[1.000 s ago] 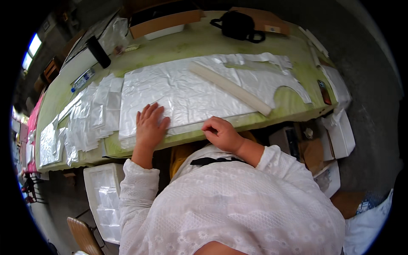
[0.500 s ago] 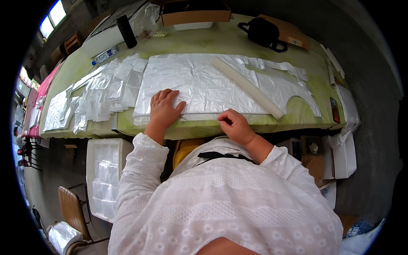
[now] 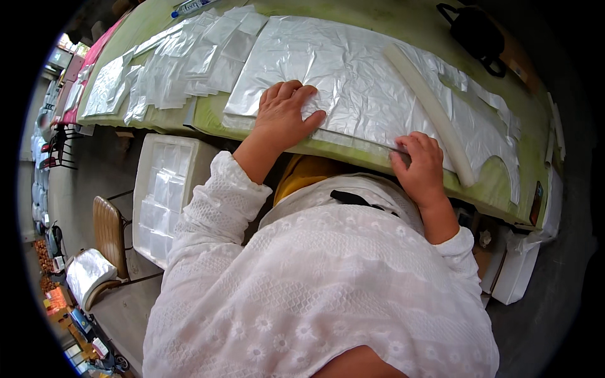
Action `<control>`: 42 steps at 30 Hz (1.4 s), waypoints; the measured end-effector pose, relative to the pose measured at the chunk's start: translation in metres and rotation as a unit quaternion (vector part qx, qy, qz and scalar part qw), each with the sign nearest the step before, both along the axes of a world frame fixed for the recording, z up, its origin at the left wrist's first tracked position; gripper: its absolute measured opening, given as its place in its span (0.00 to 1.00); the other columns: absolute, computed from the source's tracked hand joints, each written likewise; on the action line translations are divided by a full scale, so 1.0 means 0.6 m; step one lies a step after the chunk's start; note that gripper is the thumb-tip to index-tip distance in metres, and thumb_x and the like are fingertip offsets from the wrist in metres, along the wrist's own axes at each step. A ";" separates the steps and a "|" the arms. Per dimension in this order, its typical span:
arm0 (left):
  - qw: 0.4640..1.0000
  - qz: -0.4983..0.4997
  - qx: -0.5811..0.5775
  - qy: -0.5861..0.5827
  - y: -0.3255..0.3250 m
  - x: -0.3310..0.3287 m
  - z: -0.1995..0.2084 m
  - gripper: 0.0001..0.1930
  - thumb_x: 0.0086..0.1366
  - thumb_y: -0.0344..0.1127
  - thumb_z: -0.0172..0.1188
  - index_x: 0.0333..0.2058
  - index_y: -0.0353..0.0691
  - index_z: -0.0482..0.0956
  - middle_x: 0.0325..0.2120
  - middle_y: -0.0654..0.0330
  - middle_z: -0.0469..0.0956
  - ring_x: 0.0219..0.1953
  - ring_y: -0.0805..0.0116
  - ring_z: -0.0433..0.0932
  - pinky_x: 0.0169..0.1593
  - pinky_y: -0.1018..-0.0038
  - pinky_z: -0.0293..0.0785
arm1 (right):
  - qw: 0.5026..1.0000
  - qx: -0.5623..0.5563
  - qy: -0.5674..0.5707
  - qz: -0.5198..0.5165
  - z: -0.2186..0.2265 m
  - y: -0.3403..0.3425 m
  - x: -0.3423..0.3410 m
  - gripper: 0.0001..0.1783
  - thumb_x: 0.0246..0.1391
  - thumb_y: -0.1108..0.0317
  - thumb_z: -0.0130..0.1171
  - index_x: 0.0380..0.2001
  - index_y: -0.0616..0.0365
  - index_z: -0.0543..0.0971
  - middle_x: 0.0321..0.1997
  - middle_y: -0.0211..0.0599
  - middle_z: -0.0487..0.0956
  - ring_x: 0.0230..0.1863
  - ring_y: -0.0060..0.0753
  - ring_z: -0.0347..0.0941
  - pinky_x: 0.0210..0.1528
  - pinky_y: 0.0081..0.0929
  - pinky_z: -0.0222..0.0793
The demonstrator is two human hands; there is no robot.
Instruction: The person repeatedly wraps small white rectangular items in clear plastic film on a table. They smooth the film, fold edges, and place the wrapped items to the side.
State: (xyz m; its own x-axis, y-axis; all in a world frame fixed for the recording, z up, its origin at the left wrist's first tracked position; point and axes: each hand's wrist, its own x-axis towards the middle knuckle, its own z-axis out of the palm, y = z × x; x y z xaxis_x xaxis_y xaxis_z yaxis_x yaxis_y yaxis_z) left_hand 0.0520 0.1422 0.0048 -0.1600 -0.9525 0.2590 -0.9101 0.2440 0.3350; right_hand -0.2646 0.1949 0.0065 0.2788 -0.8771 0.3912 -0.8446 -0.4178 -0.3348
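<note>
A stack of shiny white plastic bags (image 3: 340, 69) lies flat on the green-covered table, with handle-like cut-outs at its right end. My left hand (image 3: 283, 114) rests on the stack near its front left corner, palm down, with the fingers spread. At the front edge of the stack is my right hand (image 3: 421, 165). Its fingers are bent over the edge and its thumb is lower, with a gap between them. Just right of that hand, a long off-white bar (image 3: 432, 113) lies slantwise across the stack.
Smaller clear plastic bags (image 3: 183, 63) lie in overlapping piles on the left of the table (image 3: 211, 120). A white foam box (image 3: 205, 154) holding packed bags stands below at left, near a brown chair (image 3: 110, 233). A black bag (image 3: 476, 34) sits at the far right.
My right hand has moved from a closed pose in front of the stack to its front edge, and its fingers have parted. My left hand stays on the stack. The view has turned and shifted.
</note>
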 end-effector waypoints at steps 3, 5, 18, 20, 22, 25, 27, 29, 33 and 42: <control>1.000 0.006 0.009 -0.005 0.020 -0.004 -0.001 0.28 0.62 0.54 0.65 0.58 0.52 0.78 0.59 0.54 0.73 0.66 0.48 0.66 0.71 0.54 0.56 | 1.000 0.009 -0.012 0.019 0.003 0.002 -0.004 0.13 0.48 0.64 0.68 0.39 0.50 0.82 0.44 0.34 0.79 0.48 0.44 0.73 0.51 0.43 0.66; 1.000 -0.005 0.013 0.000 0.026 -0.008 0.006 0.27 0.62 0.53 0.65 0.58 0.51 0.78 0.58 0.54 0.73 0.65 0.48 0.67 0.70 0.54 0.57 | 0.999 0.021 -0.027 0.027 0.008 0.001 -0.010 0.12 0.48 0.65 0.67 0.37 0.51 0.81 0.42 0.34 0.78 0.46 0.45 0.73 0.50 0.43 0.66; 0.997 -0.076 0.008 -0.014 -0.022 -0.053 0.066 0.29 0.59 0.43 0.71 0.60 0.50 0.77 0.61 0.54 0.71 0.66 0.50 0.67 0.71 0.48 0.54 | 0.976 0.004 -0.216 0.032 0.044 0.023 -0.060 0.13 0.50 0.71 0.66 0.41 0.54 0.81 0.43 0.37 0.80 0.49 0.43 0.75 0.55 0.38 0.68; 0.991 -0.129 -0.034 0.028 -0.045 -0.099 0.076 0.32 0.60 0.40 0.71 0.63 0.50 0.74 0.64 0.54 0.70 0.68 0.48 0.65 0.72 0.41 0.49 | 0.915 0.036 -0.397 0.058 0.091 0.039 -0.066 0.16 0.54 0.75 0.65 0.47 0.60 0.79 0.50 0.43 0.80 0.54 0.42 0.74 0.60 0.37 0.68; 0.981 -0.171 -0.020 0.087 -0.046 -0.151 0.079 0.33 0.61 0.39 0.71 0.65 0.50 0.72 0.65 0.54 0.69 0.69 0.47 0.64 0.72 0.42 0.49 | 0.819 0.049 -0.542 0.182 0.184 0.048 -0.052 0.18 0.56 0.71 0.65 0.50 0.62 0.78 0.53 0.46 0.78 0.57 0.42 0.73 0.61 0.39 0.68; 0.946 -0.239 0.008 0.218 -0.028 -0.215 0.063 0.33 0.61 0.38 0.71 0.65 0.46 0.72 0.65 0.55 0.71 0.71 0.46 0.63 0.73 0.43 0.50 | 0.728 0.000 -0.573 0.377 0.278 0.055 -0.022 0.19 0.56 0.71 0.65 0.50 0.62 0.78 0.53 0.45 0.78 0.56 0.42 0.73 0.61 0.39 0.68; 0.932 -0.270 0.000 0.242 -0.003 -0.242 0.058 0.32 0.60 0.38 0.71 0.64 0.46 0.73 0.65 0.55 0.72 0.71 0.46 0.63 0.73 0.43 0.49 | 0.714 -0.013 -0.562 0.417 0.302 0.058 -0.016 0.19 0.55 0.71 0.65 0.50 0.62 0.78 0.53 0.45 0.78 0.56 0.42 0.73 0.61 0.39 0.68; 0.943 -0.258 0.016 0.208 0.015 -0.247 0.034 0.30 0.60 0.38 0.71 0.61 0.46 0.76 0.63 0.57 0.73 0.71 0.47 0.64 0.72 0.41 0.50 | 0.710 -0.019 -0.554 0.434 0.301 0.059 -0.010 0.19 0.55 0.71 0.65 0.50 0.61 0.78 0.53 0.45 0.78 0.56 0.42 0.73 0.60 0.39 0.68; 0.953 -0.244 0.013 0.177 0.017 -0.236 0.005 0.25 0.59 0.38 0.70 0.57 0.48 0.79 0.61 0.60 0.75 0.70 0.49 0.66 0.72 0.41 0.52 | 0.701 -0.025 -0.546 0.459 0.298 0.045 -0.001 0.19 0.55 0.71 0.66 0.50 0.61 0.79 0.52 0.45 0.78 0.56 0.43 0.73 0.60 0.39 0.68; 0.960 -0.251 -0.004 0.122 0.019 -0.243 0.015 0.21 0.59 0.35 0.68 0.53 0.46 0.81 0.58 0.59 0.78 0.68 0.49 0.69 0.71 0.44 0.55 | 0.686 -0.036 -0.546 0.478 0.295 0.049 0.008 0.20 0.54 0.70 0.67 0.50 0.60 0.79 0.52 0.44 0.79 0.55 0.43 0.74 0.59 0.40 0.68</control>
State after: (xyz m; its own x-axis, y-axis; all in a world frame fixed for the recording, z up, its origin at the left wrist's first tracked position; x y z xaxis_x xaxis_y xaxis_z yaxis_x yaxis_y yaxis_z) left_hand -0.0939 0.1539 0.0136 -0.5324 -0.7690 0.3538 -0.5714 0.6348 0.5201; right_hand -0.2597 0.2240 0.1834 0.2190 -0.4642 0.8583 0.5671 -0.6552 -0.4990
